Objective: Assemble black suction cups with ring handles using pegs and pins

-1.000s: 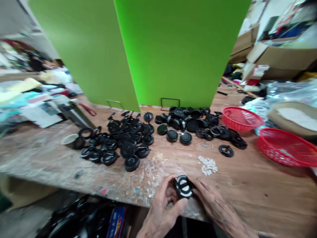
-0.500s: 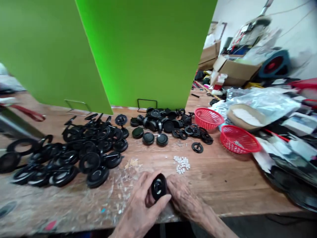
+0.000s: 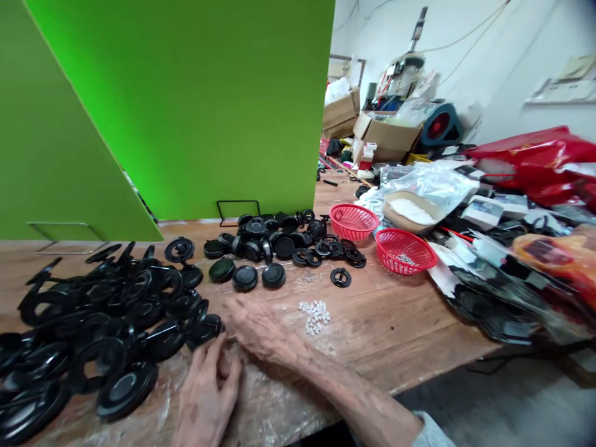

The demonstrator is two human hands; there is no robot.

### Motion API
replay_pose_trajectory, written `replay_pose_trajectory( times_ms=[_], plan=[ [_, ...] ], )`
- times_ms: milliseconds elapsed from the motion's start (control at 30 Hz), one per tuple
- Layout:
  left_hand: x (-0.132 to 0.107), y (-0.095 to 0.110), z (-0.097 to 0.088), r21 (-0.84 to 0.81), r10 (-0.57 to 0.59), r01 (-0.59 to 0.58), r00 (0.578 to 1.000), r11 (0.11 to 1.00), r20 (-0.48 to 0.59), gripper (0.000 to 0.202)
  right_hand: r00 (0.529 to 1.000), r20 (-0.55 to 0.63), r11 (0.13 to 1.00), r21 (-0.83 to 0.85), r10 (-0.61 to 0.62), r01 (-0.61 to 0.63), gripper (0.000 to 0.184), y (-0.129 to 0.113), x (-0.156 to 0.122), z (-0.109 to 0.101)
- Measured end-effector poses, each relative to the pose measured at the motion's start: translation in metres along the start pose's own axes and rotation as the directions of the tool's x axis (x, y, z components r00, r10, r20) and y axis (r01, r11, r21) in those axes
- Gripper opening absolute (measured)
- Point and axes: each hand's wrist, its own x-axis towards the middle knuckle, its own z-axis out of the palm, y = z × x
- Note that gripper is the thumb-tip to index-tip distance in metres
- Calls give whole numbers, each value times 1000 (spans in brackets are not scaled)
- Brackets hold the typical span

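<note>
Black discs [image 3: 107, 310] in 2 heaps, 2 red baskets [image 3: 354, 233] [image 3: 405, 268], left hand [image 3: 207, 397] against right hand [image 3: 261, 332], both hands' grip unclear.

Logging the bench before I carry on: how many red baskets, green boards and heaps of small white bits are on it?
Red baskets: 2
Green boards: 2
Heaps of white bits: 1
Total: 5
</note>
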Motion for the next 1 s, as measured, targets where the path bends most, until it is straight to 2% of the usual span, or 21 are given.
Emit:
replay_pose_trajectory(
  times_ms=[33, 100, 200, 267, 333, 400, 433, 500, 533, 567, 600, 633, 667, 733, 767, 800, 833, 867, 900, 933, 1000],
  plan=[
    [4, -2, 3, 38, 7, -7, 1000, 999, -17, 38, 995, -20, 995, -29, 100, -101, 15, 13, -9, -8],
    [5, -6, 9, 67, 14, -12, 1000, 998, -20, 38, 949, -83, 947, -90, 303, -310, 21, 48, -34, -28],
    [-2, -8, 16, 61, 25, -24, 1000, 998, -17, 33, 800, -217, 791, -148, 560, -594, 22, 106, -67, -54],
    [-6, -8, 20, 69, 31, -28, 999, 997, -37, 32, 725, -240, 714, -146, 646, -685, 21, 135, -78, -62],
    [-8, -7, 20, 46, 27, -25, 999, 999, -45, 31, 678, -222, 670, -121, 700, -732, 20, 152, -81, -63],
    [-10, -3, 18, -21, 4, -5, 997, 1000, -79, 28, 662, -191, 661, -79, 724, -746, 20, 159, -79, -64],
    [-11, -1, 16, -65, -16, 9, 994, 998, -106, 27, 670, -177, 672, -54, 721, -738, 21, 159, -78, -66],
    [-15, 8, 11, -191, -74, 46, 987, 981, -143, 26, 716, -152, 725, 5, 681, -689, 27, 153, -78, -72],
    [-16, 15, 9, -283, -128, 91, 985, 955, -114, 26, 749, -140, 759, 36, 648, -650, 28, 146, -81, -74],
    [-18, 23, 7, -385, -185, 159, 982, 909, -32, 28, 783, -124, 793, 64, 609, -606, 29, 136, -84, -77],
    [-18, 33, 6, -484, -234, 251, 968, 838, 96, 31, 818, -108, 825, 103, 564, -556, 28, 123, -88, -78],
    [-18, 43, 6, -564, -272, 371, 928, 738, 255, 37, 853, -94, 854, 156, 513, -496, 26, 107, -94, -78],
    [-17, 53, 6, -604, -266, 490, 865, 628, 425, 45, 888, -81, 878, 215, 452, -427, 25, 90, -99, -76],
    [-15, 71, 10, -611, -199, 692, 709, 386, 677, 59, 948, -112, 901, 362, 297, -240, 23, 53, -111, -69],
    [-14, 77, 12, -590, -142, 749, 647, 303, 749, 62, 969, -137, 914, 382, 206, -140, 23, 36, -117, -65],
    [-14, 81, 14, -570, -113, 784, 607, 245, 787, 62, 980, -160, 923, 382, 117, -48, 25, 20, -122, -60],
    [-16, 83, 16, -563, -104, 799, 592, 211, 800, 58, 985, -166, 927, 373, 42, 23, 28, 7, -127, -56],
    [-19, 83, 16, -579, -114, 791, 606, 198, 788, 53, 987, -160, 924, 377, -10, 70, 31, -3, -131, -52],
    [-23, 82, 16, -609, -141, 767, 638, 201, 757, 47, 988, -154, 911, 403, -24, 85, 33, -11, -134, -49],
    [-27, 81, 16, -647, -175, 729, 683, 223, 710, 42, 988, -153, 891, 450, 13, 58, 33, -16, -137, -46],
    [-38, 79, 14, -702, -230, 618, 785, 353, 575, 34, 969, -129, 799, 593, 211, -95, 25, -24, -141, -41]
  ],
)
